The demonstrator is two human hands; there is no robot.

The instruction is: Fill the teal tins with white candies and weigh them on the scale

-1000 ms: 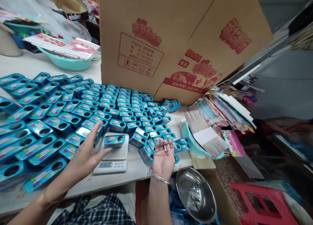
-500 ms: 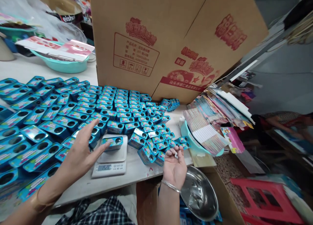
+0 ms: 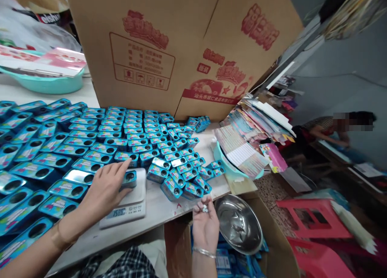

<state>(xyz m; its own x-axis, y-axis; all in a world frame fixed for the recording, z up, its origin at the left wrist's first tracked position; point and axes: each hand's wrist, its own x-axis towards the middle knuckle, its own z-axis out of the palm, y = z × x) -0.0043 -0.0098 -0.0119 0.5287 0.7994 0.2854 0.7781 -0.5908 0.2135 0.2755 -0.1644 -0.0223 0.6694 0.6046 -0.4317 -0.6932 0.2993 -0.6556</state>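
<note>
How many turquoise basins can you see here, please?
2. One turquoise basin sits back left, left of the cardboard carton, with printed cards lying across it; the other turquoise basin is right of the blue tins, under printed sheets. More may be hidden.

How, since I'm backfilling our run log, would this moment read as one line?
left hand: around blue box on scale; right hand: palm up, holding white pellets; other blue boxes: on table

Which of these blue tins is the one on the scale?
The tin framed by the left hand: it alone sits on the white scale, while neighbouring tins stand beside it on the table.
</note>
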